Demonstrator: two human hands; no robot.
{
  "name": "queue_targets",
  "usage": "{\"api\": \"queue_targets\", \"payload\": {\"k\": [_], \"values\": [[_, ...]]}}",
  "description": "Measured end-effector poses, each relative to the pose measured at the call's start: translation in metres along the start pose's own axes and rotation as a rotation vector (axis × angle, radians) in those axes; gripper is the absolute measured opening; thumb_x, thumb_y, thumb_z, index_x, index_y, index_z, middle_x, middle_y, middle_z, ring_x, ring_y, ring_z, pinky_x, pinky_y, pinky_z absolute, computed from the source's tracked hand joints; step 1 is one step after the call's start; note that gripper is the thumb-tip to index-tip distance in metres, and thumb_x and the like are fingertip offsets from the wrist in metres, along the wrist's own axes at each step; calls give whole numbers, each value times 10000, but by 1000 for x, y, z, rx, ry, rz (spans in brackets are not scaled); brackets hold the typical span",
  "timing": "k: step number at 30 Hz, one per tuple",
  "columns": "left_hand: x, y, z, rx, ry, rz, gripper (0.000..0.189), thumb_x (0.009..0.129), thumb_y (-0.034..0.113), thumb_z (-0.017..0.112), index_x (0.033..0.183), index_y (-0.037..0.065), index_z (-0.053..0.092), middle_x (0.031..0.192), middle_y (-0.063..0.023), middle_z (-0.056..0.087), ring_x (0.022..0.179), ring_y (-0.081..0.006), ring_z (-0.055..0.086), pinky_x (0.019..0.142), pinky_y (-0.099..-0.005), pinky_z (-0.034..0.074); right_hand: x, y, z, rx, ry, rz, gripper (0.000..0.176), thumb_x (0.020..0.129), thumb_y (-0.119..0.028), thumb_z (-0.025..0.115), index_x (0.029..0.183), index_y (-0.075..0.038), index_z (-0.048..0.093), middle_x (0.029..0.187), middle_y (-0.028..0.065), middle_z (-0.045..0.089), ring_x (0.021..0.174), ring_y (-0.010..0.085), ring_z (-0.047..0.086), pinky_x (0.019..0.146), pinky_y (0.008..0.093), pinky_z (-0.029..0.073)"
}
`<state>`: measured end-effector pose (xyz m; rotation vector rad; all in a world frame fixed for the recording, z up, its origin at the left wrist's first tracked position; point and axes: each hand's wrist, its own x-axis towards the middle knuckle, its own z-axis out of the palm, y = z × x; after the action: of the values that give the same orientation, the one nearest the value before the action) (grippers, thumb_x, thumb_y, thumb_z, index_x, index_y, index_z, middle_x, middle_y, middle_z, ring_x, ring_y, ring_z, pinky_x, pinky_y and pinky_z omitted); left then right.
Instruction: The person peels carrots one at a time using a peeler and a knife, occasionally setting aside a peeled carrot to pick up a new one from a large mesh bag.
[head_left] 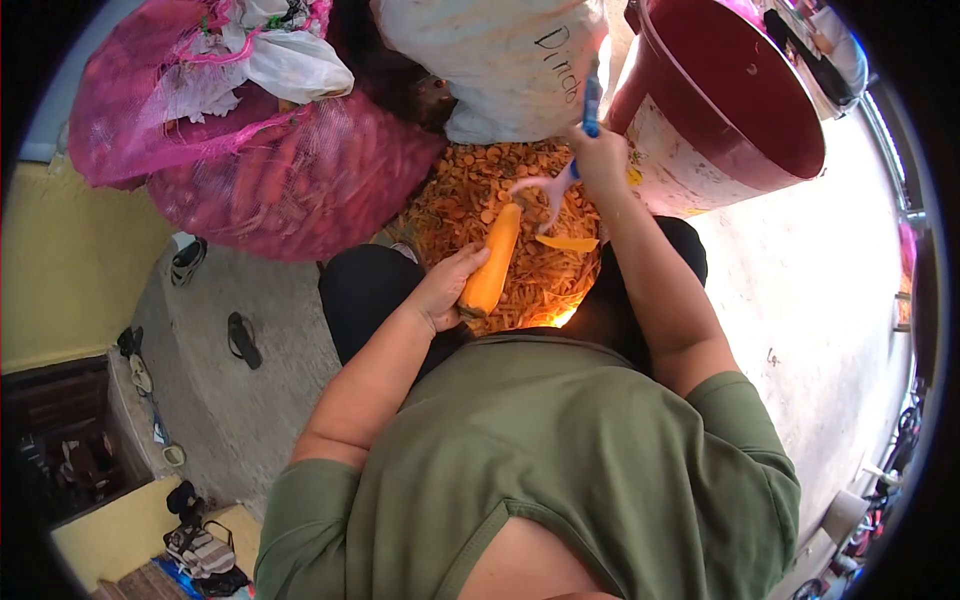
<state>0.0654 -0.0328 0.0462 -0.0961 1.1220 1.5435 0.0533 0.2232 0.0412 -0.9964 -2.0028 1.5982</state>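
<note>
My left hand grips the near end of a long orange carrot, which points away from me over my lap. My right hand is closed on a peeler with a blue handle and a pale Y-shaped head, held just past the carrot's far tip. A loose strip of carrot peel hangs in the air to the right of the carrot. Below both hands lies a heap of orange peelings and carrot pieces on the floor.
Two pink mesh sacks of carrots stand at the left, a white sack behind the heap, a tilted dark red bucket at the right. Sandals lie on the concrete floor at the left.
</note>
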Motion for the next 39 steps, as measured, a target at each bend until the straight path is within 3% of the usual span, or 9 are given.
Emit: {"api": "queue_targets", "payload": {"k": [5, 7, 11, 17, 20, 25, 29, 33, 39], "values": [[10, -6, -1, -55, -9, 8, 315, 890, 288, 383, 1115, 75, 438, 891, -87, 560, 702, -165, 576, 581, -300, 492, -80, -26, 21, -326, -292, -124, 284, 640, -261, 640, 658, 18, 594, 545, 98, 552, 511, 162, 520, 526, 326, 438], [14, -12, -8, -8, -16, 67, 319, 884, 270, 402, 1127, 66, 436, 877, -82, 555, 696, -163, 580, 569, -290, 494, -54, -15, 18, -223, -144, 60, 285, 637, -261, 637, 656, 21, 596, 543, 100, 556, 520, 181, 545, 542, 331, 446], [1, -4, -6, -15, -49, 66, 329, 876, 259, 434, 1126, 46, 453, 863, -56, 548, 684, -153, 577, 560, -254, 482, 18, 38, -13, -116, 169, 126, 250, 668, -249, 630, 629, -5, 595, 550, 84, 567, 483, 142, 545, 482, 299, 431], [17, -5, -7, -159, 86, -53, 322, 886, 287, 407, 1068, 31, 477, 839, -61, 557, 691, -160, 574, 597, -281, 482, -61, 1, 18, -138, -201, 43, 254, 665, -242, 643, 626, 2, 585, 514, 65, 529, 458, 154, 511, 478, 316, 427], [18, -8, -1, -101, 116, -54, 331, 886, 308, 402, 1047, 29, 483, 832, -63, 559, 691, -160, 570, 613, -281, 478, -71, 0, 28, -309, -218, -99, 249, 668, -233, 641, 645, 9, 588, 515, 81, 541, 476, 163, 530, 489, 315, 431], [15, -17, -12, 39, -75, 29, 373, 878, 344, 404, 1080, 35, 460, 848, -87, 557, 711, -172, 583, 605, -283, 492, 7, 30, -2, -124, 101, 54, 276, 669, -273, 642, 630, -3, 595, 530, 103, 554, 504, 179, 555, 520, 301, 439], [13, -10, -16, 61, 49, -37, 354, 888, 306, 398, 1123, 43, 431, 834, -77, 551, 693, -153, 570, 611, -272, 484, -19, 20, 22, -252, -66, -37, 380, 691, -375, 626, 609, -5, 597, 522, 104, 546, 515, 191, 563, 518, 320, 434], [23, -15, -28, 120, -19, 18, 338, 887, 277, 411, 1132, 45, 419, 835, -65, 544, 682, -142, 561, 600, -260, 476, -10, 32, 21, -229, -55, 102, 597, 682, -580, 555, 591, 9, 588, 521, 136, 541, 563, 259, 578, 548, 373, 435], [34, -6, -37, 323, 102, 110, 348, 856, 216, 479, 1146, 45, 390, 852, -57, 537, 755, -143, 551, 648, -269, 466, -14, 33, 11, -461, -129, -89, 520, 758, -515, 506, 672, -7, 577, 582, 130, 555, 584, 283, 568, 560, 360, 431]]}}
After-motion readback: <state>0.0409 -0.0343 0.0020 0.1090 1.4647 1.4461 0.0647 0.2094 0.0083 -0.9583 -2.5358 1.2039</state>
